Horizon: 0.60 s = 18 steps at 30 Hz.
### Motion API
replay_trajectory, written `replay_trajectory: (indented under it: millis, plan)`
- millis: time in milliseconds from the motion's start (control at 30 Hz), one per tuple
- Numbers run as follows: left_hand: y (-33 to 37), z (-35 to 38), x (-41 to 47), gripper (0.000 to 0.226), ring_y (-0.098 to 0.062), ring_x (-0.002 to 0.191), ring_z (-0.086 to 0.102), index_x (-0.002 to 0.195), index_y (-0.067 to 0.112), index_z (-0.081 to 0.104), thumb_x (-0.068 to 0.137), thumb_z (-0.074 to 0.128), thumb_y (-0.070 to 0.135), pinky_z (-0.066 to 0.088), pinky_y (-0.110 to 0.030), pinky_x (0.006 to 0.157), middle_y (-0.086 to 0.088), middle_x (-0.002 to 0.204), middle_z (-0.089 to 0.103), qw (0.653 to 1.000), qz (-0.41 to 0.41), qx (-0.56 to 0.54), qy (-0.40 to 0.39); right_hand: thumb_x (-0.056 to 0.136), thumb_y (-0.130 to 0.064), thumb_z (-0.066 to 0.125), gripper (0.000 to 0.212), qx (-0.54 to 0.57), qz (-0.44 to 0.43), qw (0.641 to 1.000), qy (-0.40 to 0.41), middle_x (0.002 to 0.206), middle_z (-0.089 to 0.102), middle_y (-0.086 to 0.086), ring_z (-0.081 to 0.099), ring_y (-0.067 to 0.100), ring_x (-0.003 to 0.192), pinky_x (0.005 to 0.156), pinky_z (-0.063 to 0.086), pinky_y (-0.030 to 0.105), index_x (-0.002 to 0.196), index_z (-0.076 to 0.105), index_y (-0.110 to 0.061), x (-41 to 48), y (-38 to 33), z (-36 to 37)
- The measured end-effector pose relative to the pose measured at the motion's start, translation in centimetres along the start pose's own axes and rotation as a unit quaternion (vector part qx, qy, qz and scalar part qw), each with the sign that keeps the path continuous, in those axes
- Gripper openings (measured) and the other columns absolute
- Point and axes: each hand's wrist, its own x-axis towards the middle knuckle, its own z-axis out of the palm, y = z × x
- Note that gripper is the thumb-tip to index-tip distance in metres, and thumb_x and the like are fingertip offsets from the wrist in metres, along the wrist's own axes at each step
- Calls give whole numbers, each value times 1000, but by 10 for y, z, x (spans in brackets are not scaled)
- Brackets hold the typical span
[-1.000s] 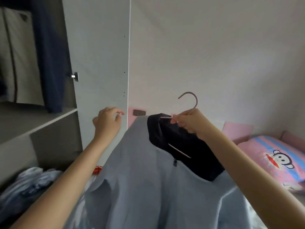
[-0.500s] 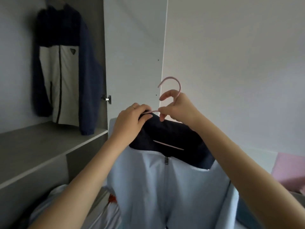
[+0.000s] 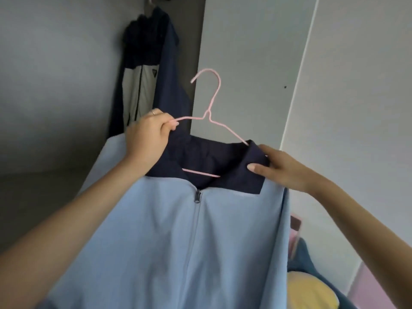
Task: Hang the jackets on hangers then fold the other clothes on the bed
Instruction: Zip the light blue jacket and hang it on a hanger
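Both hands were raised in front of the wardrobe [image 3: 55,63]. The left hand [image 3: 147,134], a ring [image 3: 153,112] on one finger, had thumb and fingers curled round the left arm of a pink wire hanger [image 3: 210,112]. The right hand [image 3: 281,168] pinched the right end of the navy collar [image 3: 214,157], thumb laid on its front. The hanger sat inside the neck of the light blue jacket [image 3: 178,230], with its hook upright and free and its lower bar showing within the collar. The jacket hung down between the two forearms, zipped up to the zip pull [image 3: 198,196]. Behind it, a navy-and-white jacket [image 3: 145,70] hung inside the wardrobe, just beside a pale grey door panel [image 3: 245,52].
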Motion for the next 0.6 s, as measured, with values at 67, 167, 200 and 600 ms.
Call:
replay_trajectory:
  millis: [67,167,200,600]
  plan:
    - [-12,0,21,18,-31,75,61,80,15,70,88,56,21,47,-41,65,-4,88,66,1000,-5,2,8,93,-32,56,19,-17,-27,994,108,91,66,-4,61,18,87,78,47,32,107,55,-20,21,10,11]
    - [-32,-2,44,16,-30,79,59,85,13,72,90,58,18,43,-36,66,-6,91,66,999,-17,25,9,98,-31,47,14,-42,-67,984,158,67,55,-5,54,24,69,63,40,37,89,46,-20,51,6,28]
    - [-39,-3,46,16,-29,81,60,87,13,73,90,58,17,43,-36,67,-7,92,66,999,-21,25,9,99,-30,45,16,-64,-67,985,147,64,52,-5,52,26,67,61,38,37,86,42,-20,56,2,33]
    - [-129,-37,135,16,-27,95,61,91,25,74,90,59,30,44,-37,79,-1,99,72,995,-65,58,49,95,-28,53,17,-29,-137,931,337,58,58,0,52,23,59,54,39,34,83,61,-18,169,-65,59]
